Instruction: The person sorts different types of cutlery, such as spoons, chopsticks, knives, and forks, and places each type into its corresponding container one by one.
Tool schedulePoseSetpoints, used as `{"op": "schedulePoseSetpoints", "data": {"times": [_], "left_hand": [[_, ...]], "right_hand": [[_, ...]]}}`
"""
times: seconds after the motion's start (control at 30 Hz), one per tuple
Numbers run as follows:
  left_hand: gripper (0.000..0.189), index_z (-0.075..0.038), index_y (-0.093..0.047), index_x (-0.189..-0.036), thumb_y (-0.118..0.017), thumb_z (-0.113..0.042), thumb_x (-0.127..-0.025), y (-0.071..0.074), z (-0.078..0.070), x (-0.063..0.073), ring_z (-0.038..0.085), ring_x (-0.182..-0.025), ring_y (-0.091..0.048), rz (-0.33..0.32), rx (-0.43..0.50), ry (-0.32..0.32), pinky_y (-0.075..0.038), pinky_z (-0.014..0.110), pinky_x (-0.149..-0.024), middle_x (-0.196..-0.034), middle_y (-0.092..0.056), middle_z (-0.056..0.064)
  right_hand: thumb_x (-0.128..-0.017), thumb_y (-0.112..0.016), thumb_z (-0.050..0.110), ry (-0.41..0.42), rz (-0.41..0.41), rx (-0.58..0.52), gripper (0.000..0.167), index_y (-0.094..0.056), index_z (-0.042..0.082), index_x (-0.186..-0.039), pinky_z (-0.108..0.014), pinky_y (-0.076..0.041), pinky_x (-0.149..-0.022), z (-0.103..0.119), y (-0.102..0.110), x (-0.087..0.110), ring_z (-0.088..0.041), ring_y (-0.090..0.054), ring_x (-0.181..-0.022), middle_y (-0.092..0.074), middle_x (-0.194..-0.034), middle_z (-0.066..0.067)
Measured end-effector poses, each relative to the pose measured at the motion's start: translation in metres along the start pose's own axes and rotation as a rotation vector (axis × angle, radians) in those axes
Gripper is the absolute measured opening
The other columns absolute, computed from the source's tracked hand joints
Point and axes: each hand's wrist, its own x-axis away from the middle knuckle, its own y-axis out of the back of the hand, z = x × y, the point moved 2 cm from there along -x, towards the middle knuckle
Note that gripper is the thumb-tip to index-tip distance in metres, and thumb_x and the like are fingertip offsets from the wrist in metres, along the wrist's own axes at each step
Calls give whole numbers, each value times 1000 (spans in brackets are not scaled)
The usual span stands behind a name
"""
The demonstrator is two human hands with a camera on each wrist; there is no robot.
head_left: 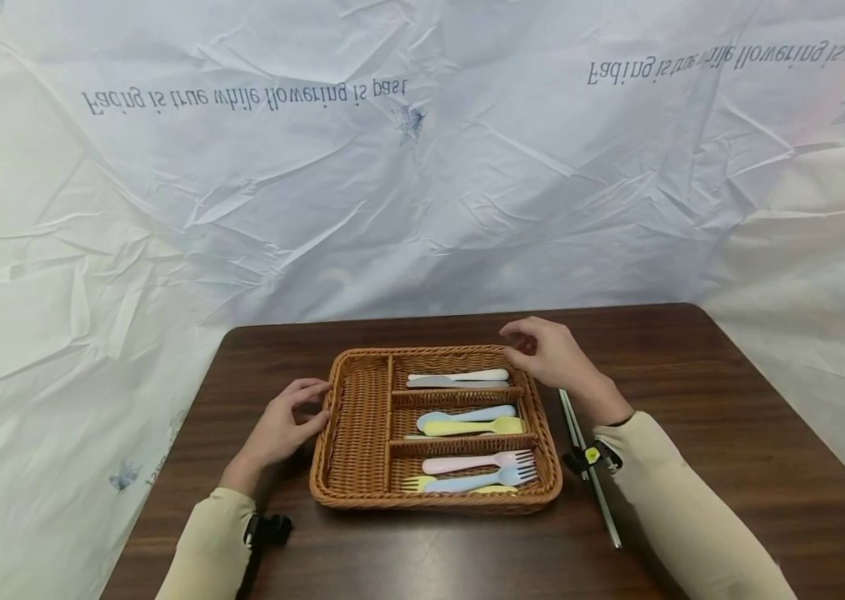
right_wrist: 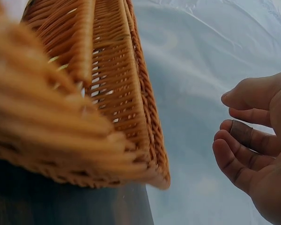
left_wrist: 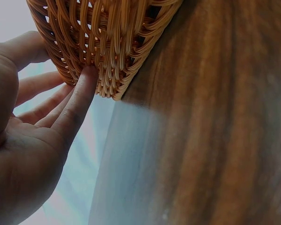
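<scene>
A brown wicker cutlery basket (head_left: 357, 500) sits on the dark wooden table. Its left compartment holds nothing. Knives (head_left: 460, 377) lie in the back right section, spoons (head_left: 471, 427) in the middle one and pastel forks (head_left: 478, 481) in the front one. At the basket's left side, my left hand (head_left: 283, 423) touches the wicker wall with its fingertips, the fingers fairly straight in the left wrist view. My right hand (head_left: 552, 357) hovers by the back right corner, its fingers loosely bent with nothing in them. A gap shows between this hand (right_wrist: 257, 145) and the basket (right_wrist: 145, 108) in the right wrist view.
A pair of thin chopsticks (head_left: 602, 504) lies on the table right of the basket, partly under my right wrist. Behind the table's back edge hangs a wrinkled white sheet (head_left: 422, 208) with printed lettering. Bare table (head_left: 737, 433) extends to the right.
</scene>
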Motion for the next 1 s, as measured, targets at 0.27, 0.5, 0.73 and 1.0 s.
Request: {"op": "schedulePoseSetpoints", "data": {"times": [0.27, 0.5, 0.73, 1.0], "left_hand": [[43, -5, -57, -135, -66, -16, -94, 0, 0, 0, 34, -112, -58, -6, 8, -4, -56, 42, -80, -135, -50, 12], [43, -4, -57, -135, -66, -15, -94, 0, 0, 0, 32, -112, -59, -1, 11, -6, -56, 41, -81, -136, -50, 12], [43, -5, -58, -134, -66, -15, -94, 0, -1, -2, 31, -110, -59, -5, 15, 4, -57, 40, -80, -135, -50, 12], [43, -5, -58, -134, -66, -15, -94, -1, 0, -1, 32, -111, -59, -3, 13, 6, -57, 41, -80, -135, -50, 12]], "right_hand": [[-89, -70, 16, -51, -15, 4, 30, -67, 10, -119, -39, -53, -71, -10, 4, 9, -22, -64, -86, -65, -110, -9], [-90, -70, 16, -106, -1, 14, 29, -66, 11, -118, -37, -51, -69, -20, 7, 18, -18, -62, -83, -65, -100, -7], [-90, -69, 17, -163, 0, 29, 29, -66, 9, -119, -38, -50, -69, -34, 8, 27, -21, -62, -84, -65, -100, -10], [-91, -69, 19, -245, 8, 28, 31, -65, 7, -119, -39, -51, -68, -49, 4, 40, -22, -62, -84, -66, -98, -11]]}}
